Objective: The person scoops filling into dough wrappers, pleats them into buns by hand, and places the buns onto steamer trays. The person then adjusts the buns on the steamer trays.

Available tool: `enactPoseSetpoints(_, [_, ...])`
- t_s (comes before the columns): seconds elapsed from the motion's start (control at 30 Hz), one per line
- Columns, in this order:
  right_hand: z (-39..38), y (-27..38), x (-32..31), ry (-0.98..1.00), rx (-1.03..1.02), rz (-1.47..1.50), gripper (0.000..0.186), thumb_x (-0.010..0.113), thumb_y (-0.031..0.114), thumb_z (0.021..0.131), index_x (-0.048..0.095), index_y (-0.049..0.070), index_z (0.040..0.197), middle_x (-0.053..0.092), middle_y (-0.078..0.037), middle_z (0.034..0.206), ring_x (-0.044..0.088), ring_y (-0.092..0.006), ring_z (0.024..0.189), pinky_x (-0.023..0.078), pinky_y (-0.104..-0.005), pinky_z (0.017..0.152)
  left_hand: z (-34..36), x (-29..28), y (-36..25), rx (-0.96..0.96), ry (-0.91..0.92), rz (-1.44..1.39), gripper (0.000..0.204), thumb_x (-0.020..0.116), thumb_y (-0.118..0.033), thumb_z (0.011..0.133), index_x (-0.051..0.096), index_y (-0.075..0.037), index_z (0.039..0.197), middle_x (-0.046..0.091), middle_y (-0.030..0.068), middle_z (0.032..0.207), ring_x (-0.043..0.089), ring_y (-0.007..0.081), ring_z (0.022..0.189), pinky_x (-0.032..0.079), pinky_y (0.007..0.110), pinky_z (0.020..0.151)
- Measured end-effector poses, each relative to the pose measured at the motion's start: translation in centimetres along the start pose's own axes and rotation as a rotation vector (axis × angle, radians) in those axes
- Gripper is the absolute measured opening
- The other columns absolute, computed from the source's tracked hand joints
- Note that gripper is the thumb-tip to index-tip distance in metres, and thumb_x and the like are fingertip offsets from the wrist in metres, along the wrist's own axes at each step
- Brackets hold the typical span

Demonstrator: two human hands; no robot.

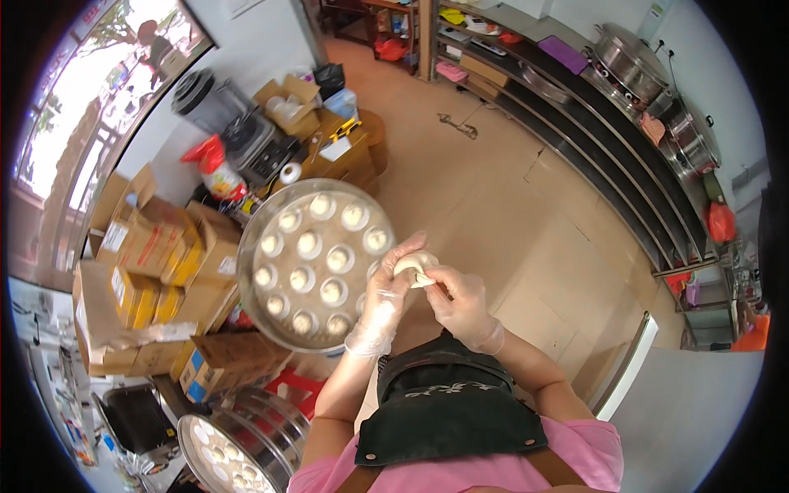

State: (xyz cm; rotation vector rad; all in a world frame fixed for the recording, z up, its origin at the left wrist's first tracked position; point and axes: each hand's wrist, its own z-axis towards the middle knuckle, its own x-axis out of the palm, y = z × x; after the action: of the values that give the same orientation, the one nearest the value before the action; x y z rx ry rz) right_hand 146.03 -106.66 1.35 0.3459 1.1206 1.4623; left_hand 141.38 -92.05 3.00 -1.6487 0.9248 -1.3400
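Observation:
My left hand (389,283), in a clear plastic glove, cups a white dough bun (415,262) from the left. The fingers of my right hand (457,297), gloved the same way, pinch the bun's lower edge, where a small dark spot of filling seems to show. Just left of my hands is a large round metal steamer tray (265,319). On it sit several pleated buns (338,259), each on a round white paper. My left hand overlaps the tray's right edge and hides part of a bun there.
A stacked steamer (267,431) with more buns stands at the lower left. Cardboard boxes (152,238) pile up left of the tray, with a blender (209,103) behind. Dark shelves (575,123) with metal pots (629,62) line the right wall. A white panel (629,366) stands at the right.

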Motion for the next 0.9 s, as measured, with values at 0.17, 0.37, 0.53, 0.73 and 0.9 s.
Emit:
enactPoseSetpoints(0.17, [6.2,-7.6,-7.3,-0.026,0.183,0.044,0.026,0.069,0.001,0.085,0.060,0.005,0.109,0.065,-0.014,0.071,0.065,-0.0311,0.058,0.049,-0.0392,0.051,12.5,4.9,0.7,-0.061,0.213,0.450,0.047,0.045,-0.008,0.095,0.048,0.003,0.141,0.054,0.0124,0.140,0.052,0.0182,0.127,0.038,0.031,0.109])
enactPoseSetpoints(0.37, [15.2,-15.0,-12.8,-0.242,0.173,-0.106,0.021,0.071,0.002,0.082,0.064,0.004,0.102,0.065,-0.011,0.069,0.066,-0.0217,0.057,0.051,-0.0329,0.054,25.2,11.0,0.5,-0.036,0.117,0.146,0.049,0.061,-0.018,0.098,0.048,0.002,0.141,0.058,0.0097,0.133,0.055,0.0152,0.118,0.042,0.030,0.104])
enactPoseSetpoints(0.53, [24.4,-22.4,-11.2,-0.275,0.182,-0.020,0.020,0.072,0.001,0.085,0.064,0.001,0.104,0.069,-0.010,0.075,0.065,-0.0134,0.062,0.052,-0.0264,0.057,35.9,12.7,2.8,0.074,-0.169,-0.268,0.044,0.064,-0.012,0.096,0.051,0.002,0.136,0.058,0.0106,0.129,0.057,0.0167,0.113,0.046,0.032,0.100])
enactPoseSetpoints(0.73, [40.1,-30.6,-10.8,-0.169,0.165,-0.067,0.026,0.068,0.000,0.085,0.062,0.004,0.110,0.068,-0.012,0.075,0.066,-0.0214,0.060,0.052,-0.0316,0.056,53.5,7.0,-2.1,-0.017,0.062,0.083,0.039,0.047,0.004,0.095,0.057,0.002,0.133,0.062,0.0057,0.119,0.056,0.0137,0.113,0.041,0.030,0.105])
enactPoseSetpoints(0.9, [53.8,-36.7,-9.3,-0.158,-0.010,-0.186,0.028,0.066,0.000,0.083,0.063,0.008,0.110,0.066,-0.016,0.077,0.066,-0.0350,0.063,0.051,-0.0390,0.054,66.7,3.9,-7.6,-0.004,0.065,-0.036,0.042,0.049,0.004,0.095,0.056,0.001,0.136,0.062,0.0071,0.123,0.056,0.0138,0.115,0.040,0.029,0.106])
